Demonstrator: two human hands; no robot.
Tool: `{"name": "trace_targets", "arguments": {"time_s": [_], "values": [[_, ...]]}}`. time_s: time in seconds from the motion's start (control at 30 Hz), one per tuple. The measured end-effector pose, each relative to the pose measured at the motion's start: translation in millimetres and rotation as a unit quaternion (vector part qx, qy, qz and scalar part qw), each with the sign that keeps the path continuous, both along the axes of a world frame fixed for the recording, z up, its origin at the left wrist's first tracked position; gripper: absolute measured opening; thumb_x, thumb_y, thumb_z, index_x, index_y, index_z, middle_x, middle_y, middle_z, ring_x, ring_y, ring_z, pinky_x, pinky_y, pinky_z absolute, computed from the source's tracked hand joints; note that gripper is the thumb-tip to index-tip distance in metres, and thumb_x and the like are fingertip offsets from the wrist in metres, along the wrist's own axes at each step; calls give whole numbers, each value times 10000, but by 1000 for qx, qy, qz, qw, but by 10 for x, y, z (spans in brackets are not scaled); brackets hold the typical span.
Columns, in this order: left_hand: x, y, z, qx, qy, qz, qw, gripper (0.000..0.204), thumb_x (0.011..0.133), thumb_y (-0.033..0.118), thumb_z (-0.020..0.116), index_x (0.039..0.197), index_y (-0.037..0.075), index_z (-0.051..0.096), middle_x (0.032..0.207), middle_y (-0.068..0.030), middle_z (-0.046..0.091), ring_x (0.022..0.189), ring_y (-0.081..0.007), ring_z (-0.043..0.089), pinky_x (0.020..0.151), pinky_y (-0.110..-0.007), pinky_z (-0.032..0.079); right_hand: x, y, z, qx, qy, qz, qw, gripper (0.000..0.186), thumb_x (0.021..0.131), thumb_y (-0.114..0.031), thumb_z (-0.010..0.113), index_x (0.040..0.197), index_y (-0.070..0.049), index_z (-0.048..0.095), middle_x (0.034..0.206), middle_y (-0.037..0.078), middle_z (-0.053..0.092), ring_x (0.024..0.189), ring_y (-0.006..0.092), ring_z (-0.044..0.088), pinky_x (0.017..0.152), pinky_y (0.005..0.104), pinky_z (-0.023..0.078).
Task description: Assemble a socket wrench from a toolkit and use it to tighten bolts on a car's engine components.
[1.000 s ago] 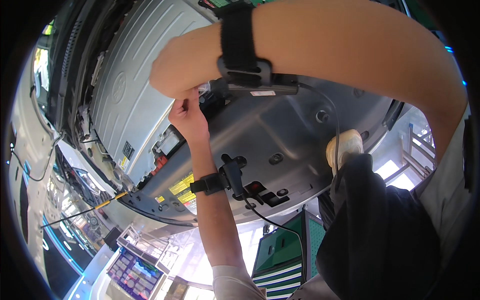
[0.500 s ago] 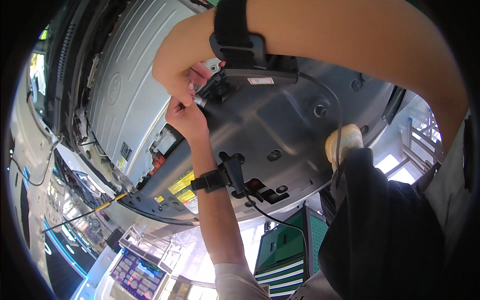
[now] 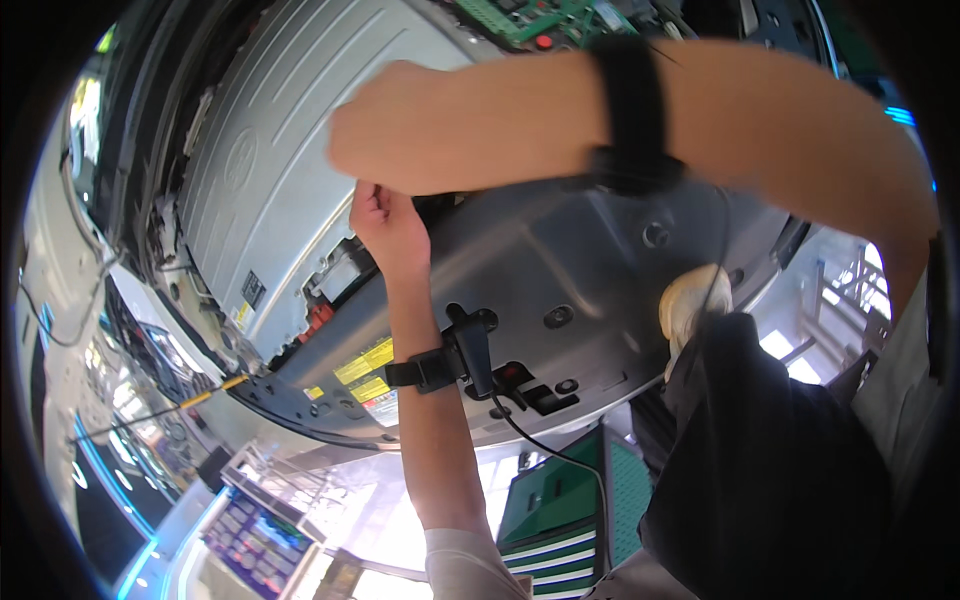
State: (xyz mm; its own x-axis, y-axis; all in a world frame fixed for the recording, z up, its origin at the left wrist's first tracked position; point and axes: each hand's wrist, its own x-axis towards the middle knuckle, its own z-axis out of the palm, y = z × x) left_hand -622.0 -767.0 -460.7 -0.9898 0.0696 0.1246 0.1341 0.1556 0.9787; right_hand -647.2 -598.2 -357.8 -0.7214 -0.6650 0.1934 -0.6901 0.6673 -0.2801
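Over the ribbed silver cover [image 3: 235, 220] in the car's front compartment, my right hand [image 3: 375, 130] is blurred, its back toward me and its fingers hidden. Just beneath it, my left hand [image 3: 390, 225] has curled fingers; what they may hold is hidden. Both hands are near the gap between the silver cover and the dark plastic trim [image 3: 540, 260], where an orange-red part [image 3: 318, 316] shows. Black straps [image 3: 627, 100] with devices and cables are on both my wrists.
A cream padded object [image 3: 682, 310] and dark cloth [image 3: 760, 450] lie at right. A green board with tools [image 3: 520, 25] shows at top. A thin rod [image 3: 160, 412] crosses at left. A green tool cabinet [image 3: 540, 500], a purple organiser [image 3: 255, 535] and a metal frame [image 3: 830, 310] stand beyond the car.
My right wrist and forearm have moved to the right, covering the fingers and small silvery thing seen half a second ago. My left hand has shifted slightly right. More of the green board shows.
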Motion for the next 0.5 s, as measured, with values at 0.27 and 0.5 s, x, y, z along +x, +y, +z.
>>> {"name": "trace_targets", "arguments": {"time_s": [0.27, 0.5], "values": [[103, -43, 155, -33, -4, 81, 996, 195, 885, 46, 597, 1048, -56, 627, 870, -76, 686, 807, -69, 601, 735, -214, 474, -21, -70, 325, -3, -358, -85, 930, 262, 849, -216, 597, 969, 6, 526, 765, 144, 622, 522, 181, 598, 489, 292, 466], [127, -41, -51, 22, 25, 61, 998, 175, 845, 87, 638, 990, -11, 637, 767, -123, 651, 634, -166, 582, 640, -273, 471, -71, -63, 84, 29, -307, -196, 931, 402, 878, -357, 560, 915, 44, 557, 634, 145, 619, 574, 261, 628, 593, 341, 488]]}}
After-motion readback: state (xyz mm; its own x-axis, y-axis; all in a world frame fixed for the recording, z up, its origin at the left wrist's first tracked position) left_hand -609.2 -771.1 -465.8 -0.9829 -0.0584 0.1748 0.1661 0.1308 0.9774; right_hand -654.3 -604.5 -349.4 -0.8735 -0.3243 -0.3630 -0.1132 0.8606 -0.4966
